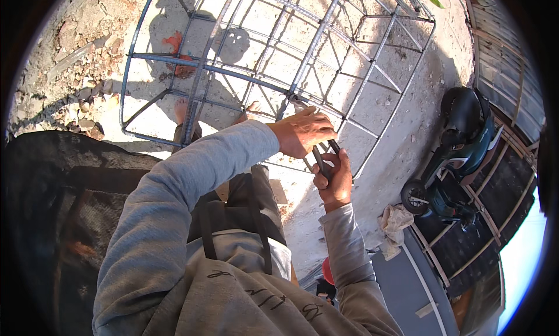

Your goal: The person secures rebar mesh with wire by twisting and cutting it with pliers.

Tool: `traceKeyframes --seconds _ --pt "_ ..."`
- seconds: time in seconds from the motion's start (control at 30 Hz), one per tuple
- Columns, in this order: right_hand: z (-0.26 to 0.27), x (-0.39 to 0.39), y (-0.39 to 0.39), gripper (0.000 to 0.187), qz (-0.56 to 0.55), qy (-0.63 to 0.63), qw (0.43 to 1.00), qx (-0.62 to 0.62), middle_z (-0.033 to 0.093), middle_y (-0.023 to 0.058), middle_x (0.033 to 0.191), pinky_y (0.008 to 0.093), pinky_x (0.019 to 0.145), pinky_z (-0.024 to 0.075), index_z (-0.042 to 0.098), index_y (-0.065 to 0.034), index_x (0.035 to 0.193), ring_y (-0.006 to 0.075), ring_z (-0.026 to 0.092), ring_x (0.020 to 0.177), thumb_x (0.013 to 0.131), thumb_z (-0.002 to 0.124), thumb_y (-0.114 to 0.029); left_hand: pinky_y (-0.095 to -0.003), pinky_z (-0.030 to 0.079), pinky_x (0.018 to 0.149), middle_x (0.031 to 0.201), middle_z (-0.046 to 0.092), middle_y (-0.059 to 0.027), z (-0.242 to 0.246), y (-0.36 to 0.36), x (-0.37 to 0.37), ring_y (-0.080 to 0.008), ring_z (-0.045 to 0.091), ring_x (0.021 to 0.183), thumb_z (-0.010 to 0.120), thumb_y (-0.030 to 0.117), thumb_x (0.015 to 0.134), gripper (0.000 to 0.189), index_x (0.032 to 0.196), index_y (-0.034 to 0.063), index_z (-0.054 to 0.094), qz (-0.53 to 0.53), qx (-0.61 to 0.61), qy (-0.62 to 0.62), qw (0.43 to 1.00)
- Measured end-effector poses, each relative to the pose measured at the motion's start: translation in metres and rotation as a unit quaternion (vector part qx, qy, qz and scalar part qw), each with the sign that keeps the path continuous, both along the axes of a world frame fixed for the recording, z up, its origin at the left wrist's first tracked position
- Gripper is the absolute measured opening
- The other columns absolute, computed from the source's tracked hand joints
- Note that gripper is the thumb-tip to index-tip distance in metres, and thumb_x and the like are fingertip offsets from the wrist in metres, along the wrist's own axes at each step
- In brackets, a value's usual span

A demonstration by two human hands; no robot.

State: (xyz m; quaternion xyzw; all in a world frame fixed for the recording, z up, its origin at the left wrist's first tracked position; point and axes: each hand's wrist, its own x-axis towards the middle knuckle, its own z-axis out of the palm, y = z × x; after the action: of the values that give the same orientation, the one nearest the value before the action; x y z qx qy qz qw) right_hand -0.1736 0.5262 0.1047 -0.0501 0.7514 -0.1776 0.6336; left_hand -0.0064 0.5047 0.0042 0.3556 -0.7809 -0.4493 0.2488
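A cage of tied steel rebar [244,76] stands over the pale ground before me. My right hand [337,179] is closed around the dark handles of a pincer-like hand tool [321,160]. The tool's metal head [298,101] meets the cage where a long bar crosses a stirrup. My left hand [303,132] lies over the upper part of the tool, just below that crossing, with its fingers bent; it covers the middle of the tool, and its exact hold is partly hidden.
Bare feet [181,111] show through the near side of the cage. Broken stones [86,124] lie at the left, near a dark mesh-covered object [78,196]. A green motor scooter [463,144] stands at the right, with a pale sack [395,222] near its wheel.
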Motion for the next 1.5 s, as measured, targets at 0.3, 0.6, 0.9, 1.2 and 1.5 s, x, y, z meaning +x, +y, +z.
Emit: traceKeyframes --seconds 0.3,0.6,0.9,1.2,1.5 --pt "0.018 -0.005 0.011 0.052 0.335 0.079 0.933 -0.110 0.066 0.0118 0.078 0.0278 0.049 0.0438 0.062 0.0022 0.112 0.0157 0.057 0.053 0.098 0.057 -0.048 -0.0476 0.033 0.112 0.118 0.063 -0.0021 -0.028 0.023 -0.030 -0.0213 0.054 0.120 0.060 0.013 0.085 0.033 0.118 0.0139 0.065 0.096 -0.062 -0.026 0.993" --pt "-0.005 -0.028 -0.054 0.061 0.541 0.000 0.837 -0.085 0.063 0.0202 0.120 0.0383 0.094 0.0487 0.053 0.0050 0.130 0.0285 0.061 0.111 0.087 0.072 -0.033 -0.0423 0.043 0.094 0.104 0.066 -0.0045 -0.004 -0.015 -0.029 -0.0213 0.058 0.112 0.067 0.006 0.073 0.019 0.092 0.0085 0.070 -0.070 0.068 -0.165 0.982" --pt "-0.057 -0.011 0.045 0.053 0.496 0.060 0.857 -0.123 0.064 0.0154 0.109 0.0333 0.072 0.0526 0.041 -0.0008 0.130 0.0207 0.068 0.086 0.083 0.063 -0.012 -0.0575 0.027 0.115 0.136 0.057 -0.0085 -0.017 0.053 -0.033 -0.0277 0.043 0.135 0.059 0.018 0.088 0.040 0.127 0.0077 0.062 0.131 -0.114 -0.113 0.978" --pt "-0.048 -0.050 0.017 0.049 0.363 -0.042 0.928 -0.069 0.064 0.0134 0.112 0.0311 0.079 0.0510 0.050 -0.0021 0.126 0.0209 0.065 0.102 0.077 0.055 0.000 -0.0416 0.048 0.095 0.120 0.056 -0.0178 -0.015 0.076 0.002 -0.0350 0.055 0.112 0.064 0.008 0.082 0.047 0.128 0.0018 0.056 0.477 0.201 -0.010 0.856" --pt "-0.022 -0.045 0.073 0.053 0.299 0.010 0.938 -0.174 0.061 0.0065 0.115 0.0293 0.084 0.0520 0.056 -0.0057 0.120 0.0156 0.063 0.099 0.071 0.048 0.012 -0.0431 0.053 0.081 0.103 0.065 -0.0176 -0.037 0.038 -0.049 -0.0334 0.067 0.089 0.069 0.021 0.085 0.053 0.132 0.0032 0.052 0.573 0.302 -0.094 0.756"
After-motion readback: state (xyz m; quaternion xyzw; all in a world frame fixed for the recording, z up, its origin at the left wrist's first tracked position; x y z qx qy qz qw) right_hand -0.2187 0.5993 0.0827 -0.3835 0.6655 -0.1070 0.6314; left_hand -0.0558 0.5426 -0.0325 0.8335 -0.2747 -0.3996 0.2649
